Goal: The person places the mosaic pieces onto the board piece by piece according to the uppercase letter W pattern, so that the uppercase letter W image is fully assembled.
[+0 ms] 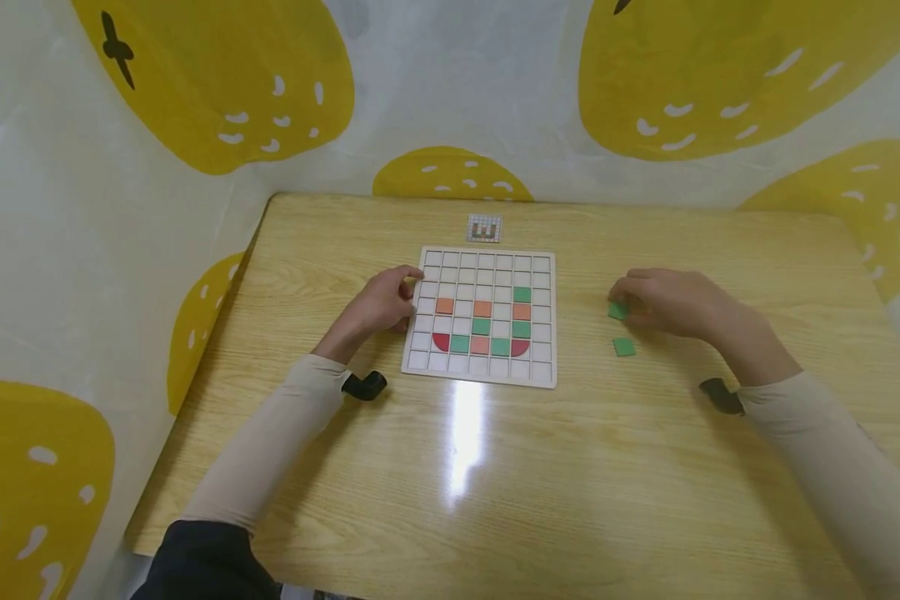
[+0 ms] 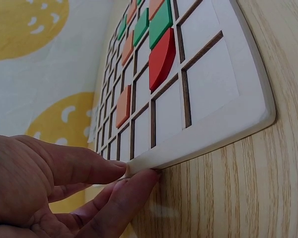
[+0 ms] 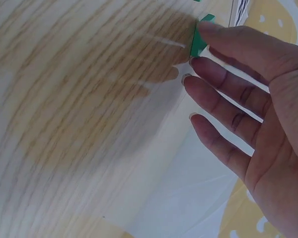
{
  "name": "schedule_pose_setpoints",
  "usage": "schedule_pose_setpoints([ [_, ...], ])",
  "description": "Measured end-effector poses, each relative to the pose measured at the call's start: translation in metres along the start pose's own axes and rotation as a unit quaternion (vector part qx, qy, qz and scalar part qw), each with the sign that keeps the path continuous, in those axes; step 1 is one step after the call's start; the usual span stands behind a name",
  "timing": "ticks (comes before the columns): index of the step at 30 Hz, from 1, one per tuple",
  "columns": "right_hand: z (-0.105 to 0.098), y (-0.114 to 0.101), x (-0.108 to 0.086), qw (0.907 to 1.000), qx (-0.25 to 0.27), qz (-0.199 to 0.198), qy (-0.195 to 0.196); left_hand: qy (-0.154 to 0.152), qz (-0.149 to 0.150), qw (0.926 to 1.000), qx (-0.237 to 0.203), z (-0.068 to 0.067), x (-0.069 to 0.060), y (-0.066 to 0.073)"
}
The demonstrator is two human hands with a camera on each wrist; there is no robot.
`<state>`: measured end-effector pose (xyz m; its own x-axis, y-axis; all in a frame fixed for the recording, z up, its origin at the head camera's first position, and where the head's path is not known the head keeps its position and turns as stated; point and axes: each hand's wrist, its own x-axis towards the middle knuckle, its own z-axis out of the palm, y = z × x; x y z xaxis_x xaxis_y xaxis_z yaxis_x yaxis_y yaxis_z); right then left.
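Observation:
A white square grid board (image 1: 479, 372) lies on the table with green, orange and red pieces in some of its cells. The left hand (image 1: 385, 298) is at the board's left edge. In the left wrist view its thumb (image 2: 97, 167) and index finger pinch the rim. To the right of the board, the right hand (image 1: 671, 302) has its thumb and index finger on a green square tile (image 1: 617, 311), partly covered by the thumb in the right wrist view. Its other fingers (image 3: 221, 101) are loosely bent. Another green tile (image 1: 624, 347) lies just nearer the person.
Behind the board lies a small pattern card (image 1: 484, 227) with a brown shape on a grid. The wooden table (image 1: 330, 500) meets a white and yellow patterned cloth (image 1: 465, 83) at its back and left. A dark wrist-worn piece (image 1: 366, 386) sticks out by each forearm.

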<state>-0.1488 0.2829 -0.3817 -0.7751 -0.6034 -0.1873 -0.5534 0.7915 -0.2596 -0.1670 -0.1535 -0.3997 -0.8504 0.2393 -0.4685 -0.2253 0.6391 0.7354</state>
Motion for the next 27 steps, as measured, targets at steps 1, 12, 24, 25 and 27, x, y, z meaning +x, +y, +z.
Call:
schedule_pose_setpoints([
  [1,-0.0002,0.0,0.0003,1.0,0.002,0.002,-0.003,0.0,0.0,1.0,0.0,0.0,0.0002,0.0003],
  [12,-0.0023,-0.0039,0.0033,1.0,0.008,0.002,-0.005,-0.002,-0.004,1.0,0.003,-0.0008,0.001,0.0024],
  [24,-0.0001,-0.0003,0.0068,0.9999,0.009,0.0,-0.009,0.0,-0.001,1.0,0.007,-0.0008,-0.0009,0.0029],
  [25,0.0003,0.0001,0.0069,0.9999,0.007,0.0,-0.009,0.001,-0.001,1.0,0.007,-0.0007,-0.0008,0.0028],
  [27,0.0008,0.0007,0.007,0.9999,0.003,-0.001,-0.01,0.0,-0.001,1.0,0.006,-0.0003,-0.0005,0.0025],
])
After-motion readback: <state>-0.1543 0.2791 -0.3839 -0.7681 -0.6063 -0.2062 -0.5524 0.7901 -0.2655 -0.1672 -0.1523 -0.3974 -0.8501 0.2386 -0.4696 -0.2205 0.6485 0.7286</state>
